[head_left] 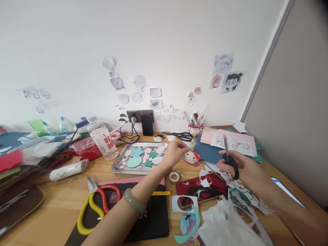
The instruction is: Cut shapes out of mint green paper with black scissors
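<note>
My left hand reaches over the right end of a metal tray, its fingers pinched together. Whatever may be between them is hidden. Blue, green, pink and white paper cutouts lie in the tray. In my right hand is a pair of black-handled scissors, the blades pointing up. Between the two hands rests a red and cream paper character. Behind the scissors lies a white sheet with line drawings, on top of pink paper.
Crumpled white paper and coloured scraps cover the front right. Large red-and-yellow-handled scissors lie on a black book. A tape roll, water bottle, phone and pen cup stand around the tray.
</note>
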Available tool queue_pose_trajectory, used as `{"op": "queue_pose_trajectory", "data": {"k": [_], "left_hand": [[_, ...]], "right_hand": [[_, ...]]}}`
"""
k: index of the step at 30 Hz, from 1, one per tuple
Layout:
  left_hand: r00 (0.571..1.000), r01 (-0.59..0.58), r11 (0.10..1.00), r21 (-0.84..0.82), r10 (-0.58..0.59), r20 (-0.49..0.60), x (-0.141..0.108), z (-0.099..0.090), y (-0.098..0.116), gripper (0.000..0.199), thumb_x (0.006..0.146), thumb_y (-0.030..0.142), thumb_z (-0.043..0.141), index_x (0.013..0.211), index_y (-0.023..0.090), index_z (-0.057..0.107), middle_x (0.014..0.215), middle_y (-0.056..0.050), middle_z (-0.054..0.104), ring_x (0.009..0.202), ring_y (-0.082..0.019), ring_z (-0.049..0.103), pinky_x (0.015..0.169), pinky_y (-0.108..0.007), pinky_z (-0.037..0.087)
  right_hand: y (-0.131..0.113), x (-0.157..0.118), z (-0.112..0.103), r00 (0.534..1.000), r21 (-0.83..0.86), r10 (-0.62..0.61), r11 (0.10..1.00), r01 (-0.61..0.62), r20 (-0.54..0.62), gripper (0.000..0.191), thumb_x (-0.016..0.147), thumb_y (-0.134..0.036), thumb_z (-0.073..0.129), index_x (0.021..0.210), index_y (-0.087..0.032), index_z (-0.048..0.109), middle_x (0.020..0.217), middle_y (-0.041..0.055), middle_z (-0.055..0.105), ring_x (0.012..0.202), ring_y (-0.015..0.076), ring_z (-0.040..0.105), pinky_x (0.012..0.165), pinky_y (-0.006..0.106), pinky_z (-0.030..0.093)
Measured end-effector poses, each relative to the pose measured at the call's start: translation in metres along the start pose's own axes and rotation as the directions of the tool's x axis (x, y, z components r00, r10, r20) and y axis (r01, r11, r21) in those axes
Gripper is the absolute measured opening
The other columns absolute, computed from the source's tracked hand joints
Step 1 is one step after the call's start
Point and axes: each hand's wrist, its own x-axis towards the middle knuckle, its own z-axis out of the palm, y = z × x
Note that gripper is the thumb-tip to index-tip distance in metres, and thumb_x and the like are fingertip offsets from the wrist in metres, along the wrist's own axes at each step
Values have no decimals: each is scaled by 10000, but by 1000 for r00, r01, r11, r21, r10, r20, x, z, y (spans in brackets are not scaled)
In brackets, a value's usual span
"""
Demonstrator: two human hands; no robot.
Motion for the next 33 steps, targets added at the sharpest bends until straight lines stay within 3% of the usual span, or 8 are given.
{"op": "queue_pose_trajectory", "data": {"k": [3, 5, 9, 12, 16, 22, 28, 33], "left_hand": [[996, -30, 973, -227, 9, -93, -13, -24, 9, 242, 809, 314, 556, 988, 151, 567, 841, -5, 629, 647, -81, 539, 568, -197, 423], [997, -20, 938, -346, -5, -71, -23, -28, 12, 237, 761, 305, 586, 955, 169, 578, 756, 26, 618, 548, -51, 476, 503, -171, 371], [993, 107, 865, -490, -66, 101, -41, -12, 5, 129, 638, 240, 645, 695, 133, 602, 621, 13, 592, 474, -46, 426, 440, -173, 324], [971, 219, 798, -561, -122, 205, -51, 6, -4, 147, 593, 252, 662, 661, 131, 611, 542, 35, 528, 450, -50, 419, 421, -176, 310], [955, 289, 696, -657, -168, 243, -60, 18, -10, 199, 561, 278, 688, 673, 137, 602, 518, 51, 497, 432, -45, 414, 430, -178, 332], [964, 266, 614, -743, -153, 219, -64, 10, -5, 169, 545, 228, 680, 659, 142, 591, 519, 56, 509, 409, -38, 423, 447, -186, 340], [963, 262, 617, -742, -114, 245, -63, 1, -7, 171, 530, 219, 717, 632, 119, 623, 474, 33, 528, 428, -56, 457, 466, -195, 358], [953, 289, 597, -748, -101, 287, -63, 1, -7, 207, 521, 235, 746, 639, 117, 624, 512, 28, 563, 416, -52, 474, 455, -195, 369]], "right_hand": [[-10, 7, 0, 999, 39, 48, 998, -48, -16, 426, 632, -436, 741, 958, -201, 601, 625, -8, 627, 546, 165, 560, 410, 236, 400], [-14, 14, 5, 999, 57, 52, 997, -52, 2, 420, 601, -381, 776, 943, -198, 616, 591, -26, 625, 527, 150, 549, 428, 229, 389], [-11, 29, 24, 996, 89, 36, 995, -43, 82, 438, 529, -279, 821, 902, -182, 613, 616, -29, 656, 618, 169, 599, 548, 247, 447], [-6, 37, 36, 990, 111, 46, 992, -61, 137, 392, 622, -344, 759, 933, -171, 594, 554, -42, 611, 543, 154, 569, 452, 227, 389], [-10, 34, 44, 973, 110, 45, 991, -71, 225, 378, 683, -372, 711, 962, -152, 581, 512, -55, 576, 481, 116, 503, 430, 211, 343], [-21, 23, 49, 945, 53, 52, 996, -73, 323, 473, 600, -271, 767, 1020, -171, 572, 722, -7, 680, 638, 160, 589, 572, 248, 442], [-15, 27, 43, 933, -32, 71, 997, -64, 354, 490, 606, -296, 760, 1043, -174, 575, 756, 25, 704, 636, 173, 587, 537, 246, 449], [-19, 25, 38, 935, -108, 108, 991, -75, 338, 477, 620, -322, 756, 1041, -193, 574, 540, -66, 587, 502, 122, 484, 464, 208, 384]]}}
